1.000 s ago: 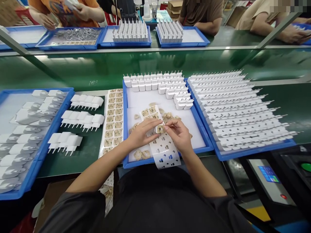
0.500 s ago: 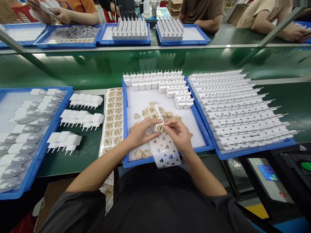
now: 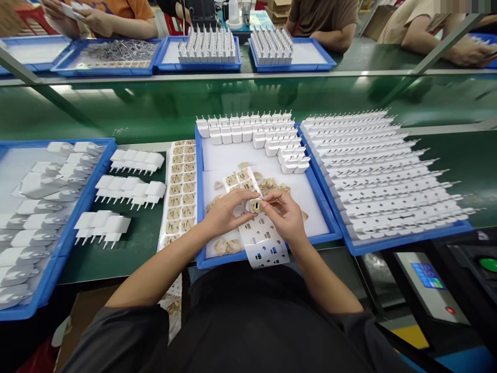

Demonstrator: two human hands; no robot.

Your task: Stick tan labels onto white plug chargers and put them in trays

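Note:
My left hand [image 3: 223, 211] is closed around a small white plug charger [image 3: 251, 205], its port face turned toward me. A tan sticker [image 3: 255, 206] with a dark slot covers that face. At its right edge, my right hand [image 3: 287, 216] pinches the sticker between thumb and forefinger; the fingertips hide the exact grip. Beneath both hands, a partly used sticker sheet [image 3: 264, 243] curls over the front rim of the blue tray [image 3: 200, 217]. Loose tan pieces [image 3: 227, 246] lie in the tray, and rows of white chargers [image 3: 236, 133] stand at its back, pins up.
To the right, a blue tray [image 3: 411, 243] is packed with upright chargers. A full sticker sheet [image 3: 176, 199] and chargers on their sides [image 3: 130, 189] lie left, beside another filled tray [image 3: 58, 259]. Across the green divider [image 3: 163, 106], other people sit behind more trays.
Both hands stay in nearly the same place. The charger's face and its dark slot show slightly more plainly now. Across the divider, the hands of the person in orange have shifted.

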